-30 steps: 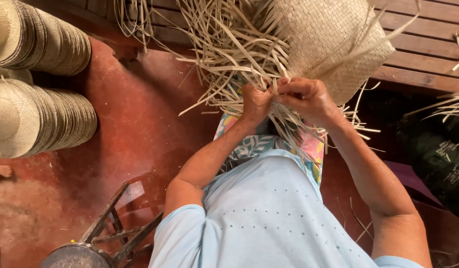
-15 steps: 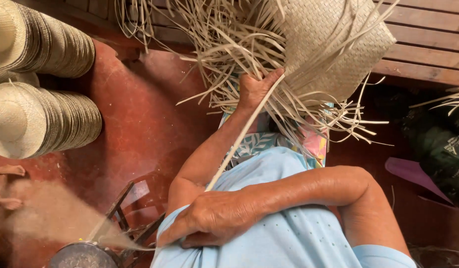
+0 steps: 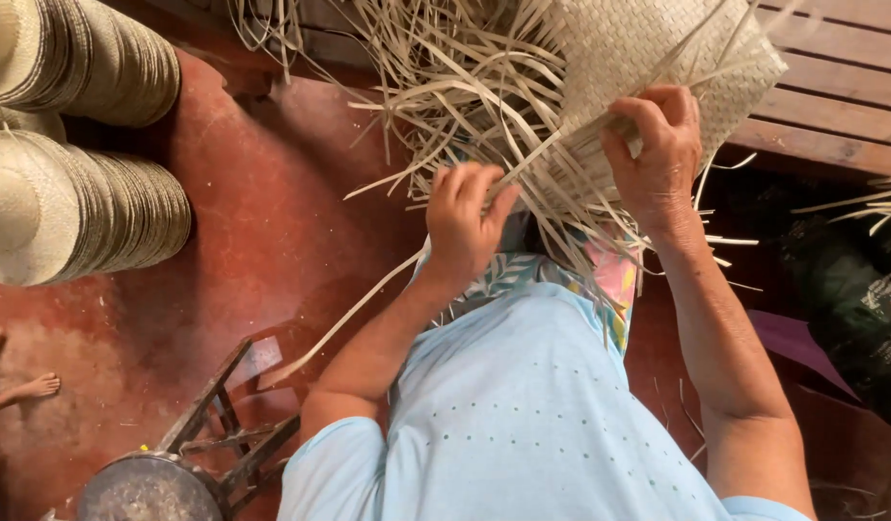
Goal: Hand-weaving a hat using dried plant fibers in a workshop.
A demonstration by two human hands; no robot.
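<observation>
R hand [image 3: 658, 154] back up on weave [image 3: 658, 58], L hand [image 3: 465, 227] gripping straws [image 3: 445, 106]

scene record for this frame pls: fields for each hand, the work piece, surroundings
left hand: left hand grips loose straw strips at the weave's edge
right hand: right hand presses on the woven straw piece
work piece: pale, flat-plaited panel, unwoven strips fanning out to the left and down
long strip: one long strip trails down toward the red floor
surroundings: stacked straw hats at left; metal-topped stool at bottom left; wooden planks at top right
</observation>
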